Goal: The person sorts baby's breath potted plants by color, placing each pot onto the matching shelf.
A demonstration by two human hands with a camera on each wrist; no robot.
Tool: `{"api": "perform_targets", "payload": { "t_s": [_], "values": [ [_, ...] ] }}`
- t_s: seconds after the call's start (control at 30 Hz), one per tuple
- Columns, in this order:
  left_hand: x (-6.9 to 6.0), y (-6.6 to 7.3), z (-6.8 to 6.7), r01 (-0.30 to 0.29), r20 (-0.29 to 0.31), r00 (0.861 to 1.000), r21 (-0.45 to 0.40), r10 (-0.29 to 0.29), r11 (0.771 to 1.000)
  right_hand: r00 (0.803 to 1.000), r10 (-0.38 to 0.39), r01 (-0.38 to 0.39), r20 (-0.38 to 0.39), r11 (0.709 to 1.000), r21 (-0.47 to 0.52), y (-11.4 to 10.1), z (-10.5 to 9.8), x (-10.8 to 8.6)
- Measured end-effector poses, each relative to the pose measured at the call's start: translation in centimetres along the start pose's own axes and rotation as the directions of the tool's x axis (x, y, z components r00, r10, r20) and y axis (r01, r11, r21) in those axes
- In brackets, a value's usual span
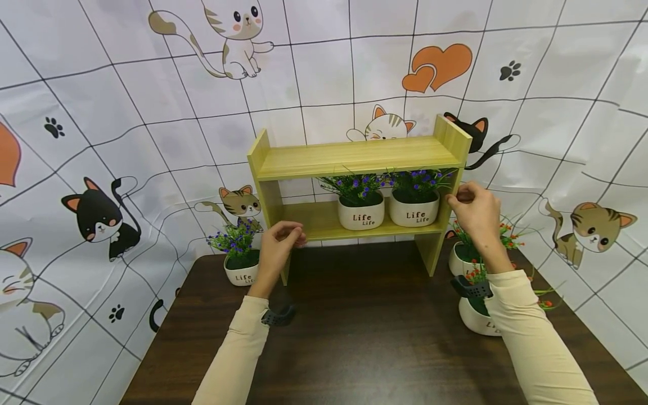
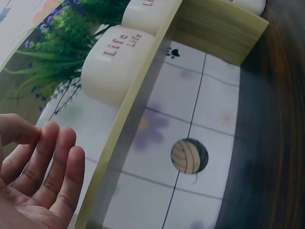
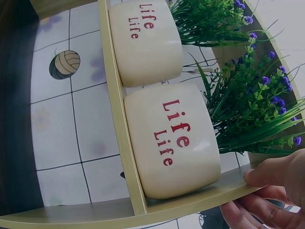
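A wooden shelf (image 1: 354, 157) stands on the table, with two white pots of purple flowers, one pot (image 1: 361, 214) beside the other pot (image 1: 414, 211), on the right part of its middle board. My right hand (image 1: 476, 211) is at the shelf's right side panel; in the right wrist view the fingers (image 3: 264, 171) lie along that panel's edge, thumb inside and other fingers outside. By the left side panel is my left hand (image 1: 278, 247), fingers loosely bent and holding nothing; the left wrist view shows the hand (image 2: 43, 176) in front of the shelf.
A third purple-flowered pot (image 1: 242, 273) stands left of the shelf, partly behind my left hand. On the right, two pots with orange-red flowers, the rear pot (image 1: 458, 261) and the front pot (image 1: 476, 320), are partly covered by my right arm. A patterned wall sheet hangs behind.
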State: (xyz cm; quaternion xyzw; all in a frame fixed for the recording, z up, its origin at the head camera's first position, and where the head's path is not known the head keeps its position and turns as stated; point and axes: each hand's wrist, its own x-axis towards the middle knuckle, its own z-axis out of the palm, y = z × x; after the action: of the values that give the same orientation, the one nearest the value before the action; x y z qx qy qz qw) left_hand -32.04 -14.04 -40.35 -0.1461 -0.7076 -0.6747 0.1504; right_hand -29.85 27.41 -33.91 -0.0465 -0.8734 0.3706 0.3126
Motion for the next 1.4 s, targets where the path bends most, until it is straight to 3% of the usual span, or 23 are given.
{"api": "perform_targets", "payload": {
  "t_s": [0.47, 0.87, 1.13, 1.27, 1.4],
  "values": [
    [-1.6, -0.3, -5.5, 0.022, -0.121, 0.992, -0.026, -0.025, 0.999, 1.0, 0.017, -0.017, 0.008, 1.0, 0.001, 0.0, 0.1, 0.0],
    [-3.3, -1.3, -10.3, 0.043, -0.266, 0.963, -0.009, -0.044, 0.999, 1.0, 0.006, -0.006, 0.011, 1.0, -0.012, 0.1, 0.0, -0.2],
    [-3.5, -3.5, -13.8, 0.046, -0.329, 0.943, 0.006, -0.041, 0.999, 1.0, 0.007, -0.007, 0.014, 1.0, -0.001, 0.3, 0.1, 0.0],
    [-3.6, -4.8, -15.1, 0.055, -0.379, 0.925, 0.111, -0.009, 0.992, 1.0, 0.011, -0.011, 0.017, 1.0, 0.001, 0.3, 0.1, 0.0],
    [-3.6, -6.2, -15.8, 0.118, -0.414, 0.91, 0.247, -0.005, 0.962, 1.0, 0.007, -0.007, 0.016, 1.0, -0.003, 0.3, 0.1, -0.1]
  ]
}}
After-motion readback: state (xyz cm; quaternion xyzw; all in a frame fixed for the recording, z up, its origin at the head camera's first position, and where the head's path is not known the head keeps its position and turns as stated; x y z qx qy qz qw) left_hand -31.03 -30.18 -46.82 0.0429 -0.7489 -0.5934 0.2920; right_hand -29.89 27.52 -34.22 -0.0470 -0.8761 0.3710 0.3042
